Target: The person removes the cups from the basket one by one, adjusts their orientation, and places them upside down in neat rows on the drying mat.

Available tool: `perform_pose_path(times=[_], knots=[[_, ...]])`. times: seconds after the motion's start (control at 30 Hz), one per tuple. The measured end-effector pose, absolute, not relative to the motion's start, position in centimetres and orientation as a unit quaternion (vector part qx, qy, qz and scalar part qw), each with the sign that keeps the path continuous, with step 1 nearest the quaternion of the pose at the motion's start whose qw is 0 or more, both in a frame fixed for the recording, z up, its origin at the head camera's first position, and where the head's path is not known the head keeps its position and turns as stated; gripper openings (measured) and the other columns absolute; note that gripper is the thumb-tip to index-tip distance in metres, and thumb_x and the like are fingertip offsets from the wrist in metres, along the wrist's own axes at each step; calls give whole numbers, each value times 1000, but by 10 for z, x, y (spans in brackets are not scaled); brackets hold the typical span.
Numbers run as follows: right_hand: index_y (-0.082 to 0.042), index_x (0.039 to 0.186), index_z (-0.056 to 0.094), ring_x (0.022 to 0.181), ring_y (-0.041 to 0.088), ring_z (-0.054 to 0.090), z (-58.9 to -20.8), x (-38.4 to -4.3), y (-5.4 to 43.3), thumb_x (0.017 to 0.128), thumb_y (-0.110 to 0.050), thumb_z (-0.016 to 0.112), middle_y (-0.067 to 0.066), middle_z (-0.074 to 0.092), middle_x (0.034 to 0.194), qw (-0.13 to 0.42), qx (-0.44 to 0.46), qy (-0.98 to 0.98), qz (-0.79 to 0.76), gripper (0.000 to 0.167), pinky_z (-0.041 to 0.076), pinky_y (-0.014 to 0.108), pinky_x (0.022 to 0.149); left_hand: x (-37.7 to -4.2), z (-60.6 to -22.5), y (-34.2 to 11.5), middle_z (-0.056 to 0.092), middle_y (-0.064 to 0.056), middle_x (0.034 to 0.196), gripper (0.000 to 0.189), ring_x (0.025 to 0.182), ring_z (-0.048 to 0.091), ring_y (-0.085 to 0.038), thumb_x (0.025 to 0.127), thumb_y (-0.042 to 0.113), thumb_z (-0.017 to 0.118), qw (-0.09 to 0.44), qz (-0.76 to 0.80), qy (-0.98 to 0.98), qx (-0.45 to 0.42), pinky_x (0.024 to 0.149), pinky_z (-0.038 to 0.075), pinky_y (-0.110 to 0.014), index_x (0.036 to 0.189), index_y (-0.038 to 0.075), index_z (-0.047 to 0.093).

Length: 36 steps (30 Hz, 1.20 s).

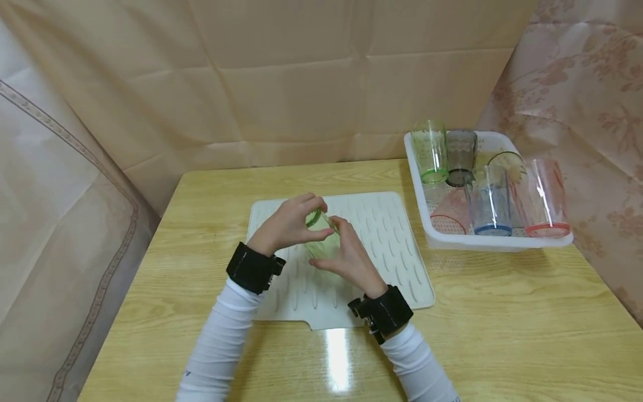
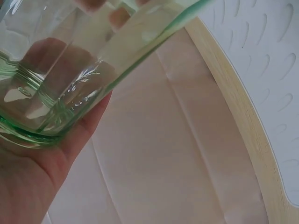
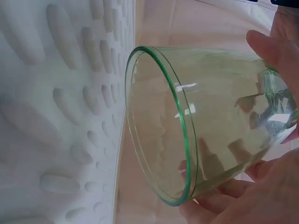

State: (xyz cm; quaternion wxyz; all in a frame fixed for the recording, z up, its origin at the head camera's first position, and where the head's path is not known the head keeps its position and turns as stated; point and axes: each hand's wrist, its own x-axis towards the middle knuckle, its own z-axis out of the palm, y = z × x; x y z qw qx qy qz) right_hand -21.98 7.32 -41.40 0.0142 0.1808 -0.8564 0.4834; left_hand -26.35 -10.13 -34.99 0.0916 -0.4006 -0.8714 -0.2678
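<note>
A clear, green-tinted glass (image 1: 321, 250) is tilted in the air above a white ridged drying mat (image 1: 392, 257), held between both hands. My left hand (image 1: 291, 224) grips it around its thick green base; the palm and thumb wrap that end in the left wrist view. From the other side, my right hand (image 1: 349, 258) holds the wall near the mouth, thumb and fingers spread around it. In the right wrist view the open green rim (image 3: 184, 126) faces the mat, and fingers of the right hand (image 3: 247, 196) touch the lower side.
At the right stands a white plastic basket (image 1: 502, 244) with several glasses: a green glass (image 1: 429, 153), a grey glass (image 1: 460, 159), a blue glass (image 1: 491, 201) and a pink glass (image 1: 547, 195) among them. Beige cloth (image 1: 296, 84) hangs behind the wooden table (image 1: 166, 312).
</note>
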Motion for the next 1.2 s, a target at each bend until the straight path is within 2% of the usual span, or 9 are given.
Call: perform_pose_path(times=[0.3, 0.63, 1.03, 1.2], knots=[[-6, 145, 33, 127, 35, 39, -411, -219, 84, 72, -29, 86, 20, 42, 138, 2, 171, -869, 465, 92, 38, 54, 99, -269, -347, -104, 61, -6, 92, 34, 74, 54, -19, 80, 25, 79, 100, -259, -874, -399, 65, 47, -30, 100, 2, 63], [-3, 144, 34, 128, 41, 37, -416, -221, 98, 73, -24, 86, 21, 42, 137, 16, 157, -870, 467, 91, 36, 55, 100, -275, -340, -121, 63, -9, 93, 36, 78, 57, -24, 78, 22, 81, 115, -245, -891, -365, 69, 49, -34, 100, 0, 64], [-4, 144, 36, 129, 37, 34, -420, -217, 103, 72, -26, 86, 19, 42, 138, 18, 141, -872, 468, 91, 33, 54, 102, -284, -343, -143, 63, -10, 95, 39, 80, 57, -26, 77, 27, 81, 132, -193, -920, -314, 70, 49, -39, 101, 1, 64], [-5, 144, 37, 130, 36, 33, -421, -215, 104, 71, -25, 87, 18, 42, 138, 17, 140, -871, 471, 91, 33, 54, 102, -289, -348, -150, 63, -12, 100, 40, 86, 57, -27, 78, 28, 80, 118, -195, -928, -294, 74, 50, -41, 102, 1, 64]])
